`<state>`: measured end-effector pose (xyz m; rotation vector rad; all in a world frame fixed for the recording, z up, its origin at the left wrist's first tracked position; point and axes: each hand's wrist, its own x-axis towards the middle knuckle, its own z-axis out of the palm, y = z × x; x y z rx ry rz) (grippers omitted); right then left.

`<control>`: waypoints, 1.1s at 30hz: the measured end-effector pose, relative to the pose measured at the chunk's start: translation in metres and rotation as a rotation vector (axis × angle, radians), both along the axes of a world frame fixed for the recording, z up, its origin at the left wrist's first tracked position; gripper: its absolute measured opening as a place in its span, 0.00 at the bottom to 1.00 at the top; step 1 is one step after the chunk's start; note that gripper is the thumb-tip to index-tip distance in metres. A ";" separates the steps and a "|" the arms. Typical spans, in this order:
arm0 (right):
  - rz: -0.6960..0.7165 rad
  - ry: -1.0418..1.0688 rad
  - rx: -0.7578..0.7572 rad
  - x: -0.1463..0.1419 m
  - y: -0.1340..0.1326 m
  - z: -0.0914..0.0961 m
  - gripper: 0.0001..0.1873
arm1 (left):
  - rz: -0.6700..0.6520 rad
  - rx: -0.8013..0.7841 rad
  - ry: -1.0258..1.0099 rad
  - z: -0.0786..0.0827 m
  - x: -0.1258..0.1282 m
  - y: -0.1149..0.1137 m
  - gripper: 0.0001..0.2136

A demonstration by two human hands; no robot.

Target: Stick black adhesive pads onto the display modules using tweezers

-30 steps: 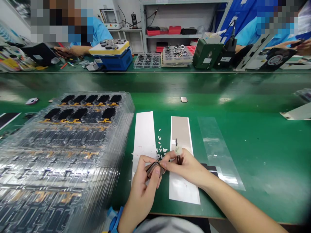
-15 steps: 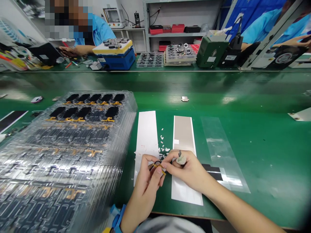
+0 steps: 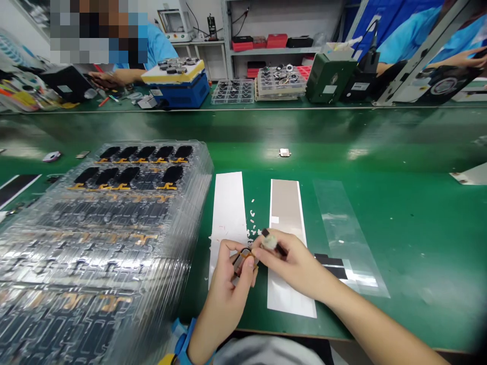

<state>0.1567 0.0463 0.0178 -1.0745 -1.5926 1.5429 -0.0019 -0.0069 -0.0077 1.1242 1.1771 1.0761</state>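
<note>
My left hand [image 3: 232, 284] is closed around a small display module [image 3: 239, 261] with a dark edge and an orange flex cable. Its thumb presses on the module's face, and part of the piece is hidden by fingers. My right hand [image 3: 291, 258] has its thumb and forefinger pinched at the module's right edge. Held in that same hand is a dark slim tool with a pale lumpy wrapping [image 3: 269, 242]; its exact kind is unclear. Beneath the hands lie a white sheet strip [image 3: 229, 203] and a grey-faced strip [image 3: 286, 200]. Small white scraps [image 3: 252, 214] lie between the strips.
Stacked clear trays [image 3: 152, 213] fill the left, with black screens in the top rows. A clear film [image 3: 335, 208] with black strips lies at right. One small metallic part [image 3: 284, 152] lies farther back. Across the bench, a co-worker's hands [image 3: 104, 80] are beside a blue box [image 3: 182, 94].
The module has turned in my left hand, so its orange cable shows differently. My right hand has rotated, and the wrapped tool has swung left, showing dark ends on both sides of the wrapping.
</note>
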 end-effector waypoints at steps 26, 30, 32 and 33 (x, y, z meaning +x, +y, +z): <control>-0.793 -0.029 0.078 0.068 -0.055 -0.033 0.12 | -0.649 0.486 0.675 0.009 0.040 0.005 0.10; -0.819 -0.006 0.069 0.068 -0.055 -0.033 0.13 | -0.661 0.510 0.713 0.009 0.041 0.004 0.09; -0.811 -0.021 0.071 0.067 -0.055 -0.033 0.12 | -0.655 0.519 0.729 0.009 0.041 0.004 0.09; -0.804 -0.033 0.074 0.067 -0.055 -0.033 0.12 | -0.651 0.523 0.733 0.009 0.041 0.004 0.08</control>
